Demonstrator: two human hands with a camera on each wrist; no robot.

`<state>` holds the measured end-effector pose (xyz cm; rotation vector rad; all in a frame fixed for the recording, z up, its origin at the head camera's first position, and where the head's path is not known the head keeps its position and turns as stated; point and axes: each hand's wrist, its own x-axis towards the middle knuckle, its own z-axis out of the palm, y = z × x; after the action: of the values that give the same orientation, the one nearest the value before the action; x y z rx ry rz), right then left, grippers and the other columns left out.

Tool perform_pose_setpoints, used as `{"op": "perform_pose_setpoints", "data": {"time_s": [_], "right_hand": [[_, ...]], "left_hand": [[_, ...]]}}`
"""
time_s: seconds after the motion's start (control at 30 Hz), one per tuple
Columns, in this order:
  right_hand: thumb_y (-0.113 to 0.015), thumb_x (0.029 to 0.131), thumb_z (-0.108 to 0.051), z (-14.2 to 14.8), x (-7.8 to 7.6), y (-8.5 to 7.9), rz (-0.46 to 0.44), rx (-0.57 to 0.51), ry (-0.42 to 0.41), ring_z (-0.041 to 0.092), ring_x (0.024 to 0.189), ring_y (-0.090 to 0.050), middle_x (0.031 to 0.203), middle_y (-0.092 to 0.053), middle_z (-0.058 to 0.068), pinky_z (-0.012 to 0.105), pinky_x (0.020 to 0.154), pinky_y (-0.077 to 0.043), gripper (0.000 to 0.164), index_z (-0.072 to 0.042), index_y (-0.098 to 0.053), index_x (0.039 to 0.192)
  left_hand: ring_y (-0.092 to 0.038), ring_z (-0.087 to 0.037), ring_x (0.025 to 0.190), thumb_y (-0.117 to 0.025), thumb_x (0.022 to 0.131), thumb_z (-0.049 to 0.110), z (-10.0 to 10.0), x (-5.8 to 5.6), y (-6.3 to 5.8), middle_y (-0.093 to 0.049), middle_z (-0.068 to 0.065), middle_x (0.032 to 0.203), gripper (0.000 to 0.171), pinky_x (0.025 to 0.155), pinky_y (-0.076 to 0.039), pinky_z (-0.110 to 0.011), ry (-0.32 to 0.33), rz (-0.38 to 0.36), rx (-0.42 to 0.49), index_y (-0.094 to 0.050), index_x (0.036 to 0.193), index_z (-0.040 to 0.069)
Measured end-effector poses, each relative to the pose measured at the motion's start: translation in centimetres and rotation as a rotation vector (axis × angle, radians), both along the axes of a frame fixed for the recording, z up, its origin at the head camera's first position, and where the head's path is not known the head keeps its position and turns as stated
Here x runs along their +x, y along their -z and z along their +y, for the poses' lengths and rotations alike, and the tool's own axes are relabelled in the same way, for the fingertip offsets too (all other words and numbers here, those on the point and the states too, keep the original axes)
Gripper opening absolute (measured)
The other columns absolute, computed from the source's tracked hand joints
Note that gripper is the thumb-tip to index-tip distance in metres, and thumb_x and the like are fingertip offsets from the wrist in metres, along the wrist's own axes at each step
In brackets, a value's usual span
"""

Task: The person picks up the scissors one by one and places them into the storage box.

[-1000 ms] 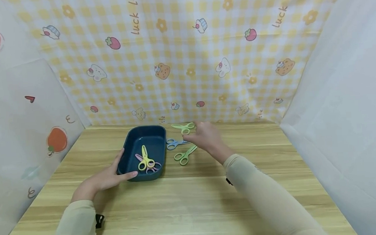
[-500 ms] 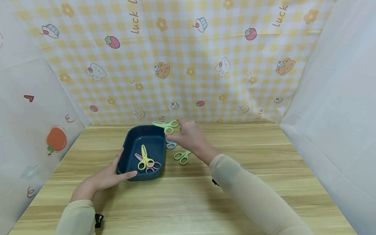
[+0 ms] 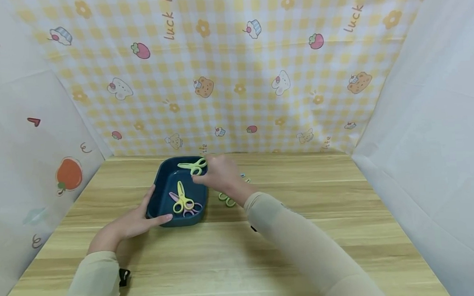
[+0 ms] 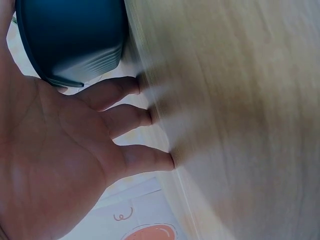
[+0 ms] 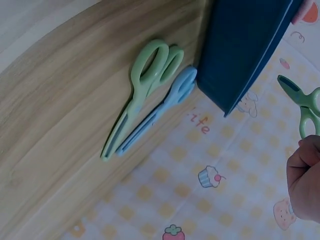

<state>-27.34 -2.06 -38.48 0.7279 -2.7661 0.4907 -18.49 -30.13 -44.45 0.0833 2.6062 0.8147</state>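
Observation:
My right hand (image 3: 221,172) pinches pale green scissors (image 3: 185,166) by the handle loops, holding them over the far right part of a dark blue box (image 3: 182,223). In the right wrist view these held scissors (image 5: 301,97) stand apart from the box with their blades toward it. Inside the box, yellow scissors (image 3: 180,191) lie across pink-purple scissors (image 3: 173,196). At the box's near left corner rests my left hand (image 3: 134,221), thumb along the near rim. The left wrist view shows its outstretched fingers (image 4: 142,157) reaching down to the tabletop.
Green scissors (image 5: 145,85) and blue scissors (image 5: 172,95) lie side by side on the wooden table (image 3: 235,260), right of the box. My right hand and forearm partly cover both in the head view. A yellow checked cloth (image 3: 237,67) hangs behind the table.
My right hand has carried the pale green scissors left, from the back of the table to above the box. The left hand and the box have stayed in place.

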Motion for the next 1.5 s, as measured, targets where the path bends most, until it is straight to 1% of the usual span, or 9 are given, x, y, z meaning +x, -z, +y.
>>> {"op": "perform_pose_setpoints", "data": {"time_s": [0.13,0.17,0.27,0.37,0.53,0.73,1.07,1.33,1.5], "right_hand": [[-0.077,0.091,-0.060,-1.3,-0.1,0.2,-0.050,0.041,0.003,0.009,0.056,-0.049,0.069,-0.048,-0.006,0.020,0.046,-0.030,0.046,-0.015,-0.070,0.096],[-0.075,0.091,-0.061,-1.6,-0.2,0.1,-0.066,0.060,-0.002,0.009,0.056,-0.050,0.069,-0.050,-0.006,0.021,0.046,-0.031,0.048,-0.014,-0.071,0.098],[-0.073,0.093,-0.062,-2.3,-0.3,0.0,-0.112,0.099,-0.007,0.010,0.059,-0.055,0.074,-0.058,-0.003,0.022,0.048,-0.036,0.059,-0.009,-0.075,0.119],[-0.073,0.093,-0.063,-3.0,-0.4,0.3,-0.138,0.144,0.002,0.010,0.065,-0.060,0.086,-0.068,-0.002,0.023,0.053,-0.044,0.069,-0.008,-0.071,0.134],[-0.072,0.095,-0.063,-3.8,-0.3,1.3,-0.198,0.180,-0.019,0.009,0.066,-0.063,0.095,-0.075,0.001,0.021,0.056,-0.049,0.072,-0.007,-0.068,0.139],[-0.072,0.095,-0.061,-4.3,0.0,2.4,-0.197,0.216,-0.027,0.008,0.057,-0.059,0.079,-0.067,-0.004,0.021,0.049,-0.044,0.060,-0.009,-0.072,0.126],[-0.076,0.093,-0.061,-4.1,-0.1,3.8,-0.219,0.207,0.019,0.009,0.060,-0.057,0.071,-0.061,-0.006,0.021,0.051,-0.040,0.047,-0.015,-0.072,0.094],[-0.077,0.094,-0.056,-4.0,-0.4,4.1,-0.378,0.173,0.076,0.011,0.061,-0.059,0.067,-0.061,-0.005,0.023,0.053,-0.043,0.041,-0.015,-0.077,0.093],[-0.077,0.095,-0.055,-4.0,-0.4,4.3,-0.373,0.184,0.082,0.012,0.064,-0.059,0.070,-0.062,-0.004,0.025,0.056,-0.044,0.041,-0.014,-0.078,0.095]], "left_hand": [[-0.033,-0.071,0.146,-0.059,0.096,0.074,-0.1,-0.1,0.1,-0.013,-0.047,0.167,0.124,0.109,-0.039,-0.081,0.004,-0.003,0.000,0.030,0.166,0.023],[-0.033,-0.071,0.146,-0.059,0.096,0.074,-0.2,-0.1,0.2,-0.013,-0.047,0.167,0.124,0.109,-0.039,-0.081,0.005,-0.004,-0.001,0.030,0.166,0.023],[-0.032,-0.072,0.146,-0.059,0.096,0.074,-0.2,-0.2,0.3,-0.013,-0.046,0.168,0.124,0.108,-0.039,-0.082,0.003,-0.010,0.002,0.031,0.165,0.024],[-0.033,-0.072,0.146,-0.059,0.096,0.074,-0.2,-0.2,0.4,-0.013,-0.046,0.167,0.124,0.107,-0.040,-0.082,0.003,-0.009,0.005,0.031,0.165,0.025],[-0.031,-0.072,0.146,-0.059,0.096,0.074,-0.2,-0.2,0.3,-0.011,-0.047,0.168,0.124,0.108,-0.039,-0.082,0.000,-0.006,0.003,0.031,0.165,0.024],[-0.031,-0.072,0.146,-0.060,0.096,0.074,-0.2,-0.2,0.3,-0.011,-0.046,0.168,0.124,0.107,-0.040,-0.082,0.009,-0.004,-0.002,0.030,0.166,0.023],[-0.035,-0.072,0.144,-0.059,0.096,0.075,-0.2,-0.3,0.3,-0.014,-0.047,0.167,0.124,0.106,-0.042,-0.081,0.013,0.002,-0.020,0.030,0.166,0.023],[-0.033,-0.072,0.145,-0.059,0.096,0.074,-0.1,-0.1,0.1,-0.013,-0.046,0.167,0.123,0.106,-0.041,-0.082,0.008,0.002,-0.014,0.029,0.166,0.024],[-0.034,-0.072,0.145,-0.059,0.096,0.074,-0.1,-0.1,0.0,-0.014,-0.047,0.167,0.123,0.107,-0.041,-0.081,0.006,0.005,-0.008,0.029,0.166,0.024]]}}
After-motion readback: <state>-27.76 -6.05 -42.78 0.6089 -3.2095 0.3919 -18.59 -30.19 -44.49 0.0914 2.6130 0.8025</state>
